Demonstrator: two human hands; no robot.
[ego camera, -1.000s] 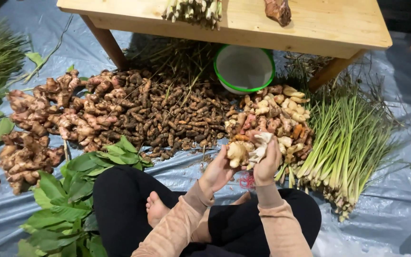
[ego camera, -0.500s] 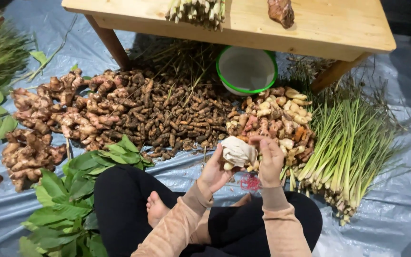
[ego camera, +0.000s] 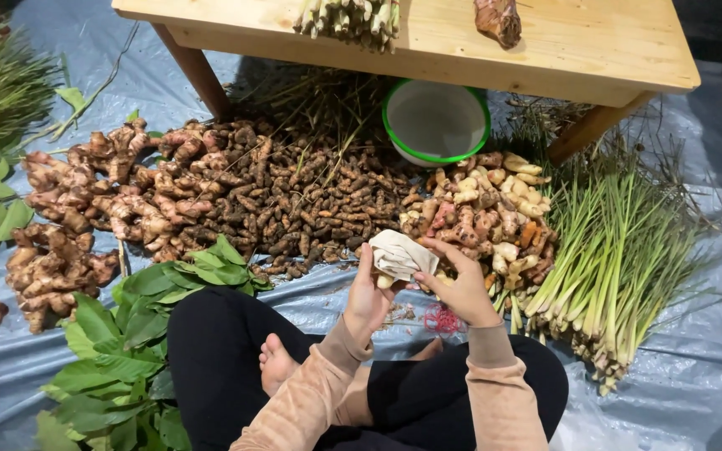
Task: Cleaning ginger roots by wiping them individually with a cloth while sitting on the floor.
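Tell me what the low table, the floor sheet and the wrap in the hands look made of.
Table: pale bare wood, matt, with visible grain. Floor sheet: grey-blue plastic by the look, glossy and creased. Wrap: off-white and crumpled, likely paper or thin cloth; which one cannot be told. Left hand and right hand both grip it.

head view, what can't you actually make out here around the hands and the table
- What is inside the pale wrap: the wrap covers it, and the left hand and right hand close around it.
- The red bits on the sheet: too small to identify.
- The bowl: its far rim is hidden under the wooden table.
- The stalk bundle on the table: cut off by the top edge.
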